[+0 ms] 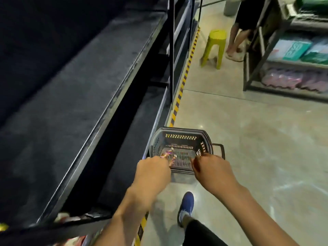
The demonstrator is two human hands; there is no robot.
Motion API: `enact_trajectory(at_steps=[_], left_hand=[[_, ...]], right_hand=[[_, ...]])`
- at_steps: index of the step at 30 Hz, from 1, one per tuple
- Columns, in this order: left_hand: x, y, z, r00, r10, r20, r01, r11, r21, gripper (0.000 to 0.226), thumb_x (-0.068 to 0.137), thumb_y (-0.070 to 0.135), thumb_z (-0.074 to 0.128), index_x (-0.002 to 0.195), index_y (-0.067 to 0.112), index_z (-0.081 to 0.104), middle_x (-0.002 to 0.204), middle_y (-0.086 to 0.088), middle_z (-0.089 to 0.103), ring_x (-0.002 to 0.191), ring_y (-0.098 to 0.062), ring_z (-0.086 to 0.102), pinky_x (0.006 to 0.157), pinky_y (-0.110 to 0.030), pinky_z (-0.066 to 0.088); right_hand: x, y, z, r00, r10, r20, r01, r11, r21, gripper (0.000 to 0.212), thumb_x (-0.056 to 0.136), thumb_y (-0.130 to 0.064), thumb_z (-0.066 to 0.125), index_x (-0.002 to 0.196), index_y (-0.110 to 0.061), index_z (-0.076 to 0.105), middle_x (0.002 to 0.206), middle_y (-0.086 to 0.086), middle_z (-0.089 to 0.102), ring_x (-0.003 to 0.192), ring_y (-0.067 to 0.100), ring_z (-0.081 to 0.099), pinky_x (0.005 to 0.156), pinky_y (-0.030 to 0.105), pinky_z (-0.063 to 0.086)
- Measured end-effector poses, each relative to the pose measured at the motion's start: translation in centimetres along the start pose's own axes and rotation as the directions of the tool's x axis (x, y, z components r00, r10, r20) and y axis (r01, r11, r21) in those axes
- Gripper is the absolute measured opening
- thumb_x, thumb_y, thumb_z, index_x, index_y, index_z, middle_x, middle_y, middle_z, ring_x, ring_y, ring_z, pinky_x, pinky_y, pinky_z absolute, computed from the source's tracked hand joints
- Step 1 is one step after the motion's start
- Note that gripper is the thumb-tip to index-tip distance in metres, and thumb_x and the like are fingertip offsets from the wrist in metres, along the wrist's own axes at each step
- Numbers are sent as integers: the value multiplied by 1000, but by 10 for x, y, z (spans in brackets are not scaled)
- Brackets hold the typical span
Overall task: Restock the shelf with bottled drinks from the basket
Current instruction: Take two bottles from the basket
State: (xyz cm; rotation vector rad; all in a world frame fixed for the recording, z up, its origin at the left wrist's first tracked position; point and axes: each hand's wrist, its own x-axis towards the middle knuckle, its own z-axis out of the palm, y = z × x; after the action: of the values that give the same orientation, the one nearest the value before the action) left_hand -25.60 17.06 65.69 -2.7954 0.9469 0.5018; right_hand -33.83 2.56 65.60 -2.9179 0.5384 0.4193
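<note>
Two grips at the basket point(181, 130); left hand point(152, 168) clamped on bottles point(169, 154); right hand point(212, 166), cannot tell.

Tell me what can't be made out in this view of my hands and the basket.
- Head view: bottles in the basket are blurred and partly behind the left hand; number and labels unreadable.
- Head view: left hand and right hand show only their backs; grips unclear.
- Head view: lower shelf too dark to see stock.

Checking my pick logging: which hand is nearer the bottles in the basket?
Left. The left hand is right at the bottles on the left side of the basket; the right hand is over its right rim, apart from them.
</note>
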Motion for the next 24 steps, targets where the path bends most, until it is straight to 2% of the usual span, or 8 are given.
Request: enact_trajectory(at_steps=[3, 7, 11, 13, 15, 19, 22, 24], left_hand=[[88, 11, 15, 986, -28, 165, 30, 999, -12, 29, 99, 23, 40, 108, 16, 67, 115, -3, 67, 105, -27, 64, 75, -31, 41], [199, 18, 42, 956, 0, 294, 19, 998, -63, 37, 100, 23, 37, 130, 21, 60, 140, -6, 54, 121, -29, 56, 97, -38, 46], [295, 15, 104, 939, -10, 343, 47, 994, -99, 30, 95, 23, 44, 113, 15, 67, 123, -11, 65, 112, -30, 61, 92, -37, 45], [339, 13, 146, 923, -7, 385, 45, 995, -89, 30, 97, 25, 45, 116, 15, 65, 125, -11, 63, 115, -31, 59, 95, -38, 44], [382, 11, 198, 908, 3, 419, 25, 998, -62, 30, 97, 27, 46, 119, 14, 63, 124, -11, 62, 114, -31, 59, 90, -38, 45], [461, 6, 311, 878, 42, 476, -28, 999, -35, 28, 97, 27, 48, 115, 13, 64, 118, -11, 64, 107, -29, 61, 84, -37, 45], [517, 2, 394, 862, 31, 507, -4, 999, -54, 29, 97, 28, 49, 115, 11, 64, 118, -12, 64, 107, -30, 61, 85, -37, 45], [548, -1, 448, 860, 21, 509, 19, 997, -74, 31, 98, 32, 48, 113, 11, 65, 115, -13, 65, 106, -30, 62, 82, -36, 45]], right_hand=[[77, 23, 14, 991, 34, 127, -38, 999, 35, 21, 92, -27, 52, 98, -17, 70, 101, 8, 71, 91, 31, 69, 75, 37, 56], [169, 43, 45, 969, 41, 242, -61, 996, 73, 21, 91, -27, 57, 105, -17, 70, 106, 8, 72, 97, 29, 69, 81, 39, 56], [253, 55, 104, 947, 8, 321, -21, 999, 37, 24, 94, -25, 55, 113, -14, 65, 114, 9, 68, 105, 30, 65, 84, 38, 52], [290, 60, 148, 918, 0, 398, -10, 1000, 23, 27, 96, -26, 54, 119, -15, 61, 120, 9, 65, 110, 29, 62, 88, 39, 51], [327, 64, 202, 888, 16, 459, -30, 999, 23, 27, 95, -26, 57, 119, -16, 61, 120, 7, 64, 111, 28, 62, 88, 39, 51], [397, 68, 326, 835, 85, 544, -150, 986, 76, 24, 92, -20, 62, 115, -15, 62, 116, 7, 65, 108, 26, 63, 88, 37, 52], [443, 69, 426, 780, 128, 612, -242, 964, 107, 33, 91, -16, 63, 123, -12, 58, 124, 8, 61, 116, 29, 59, 92, 39, 50], [468, 67, 489, 755, 168, 634, -326, 935, 141, 31, 92, -14, 61, 122, -11, 59, 124, 10, 60, 116, 29, 59, 91, 40, 52]])
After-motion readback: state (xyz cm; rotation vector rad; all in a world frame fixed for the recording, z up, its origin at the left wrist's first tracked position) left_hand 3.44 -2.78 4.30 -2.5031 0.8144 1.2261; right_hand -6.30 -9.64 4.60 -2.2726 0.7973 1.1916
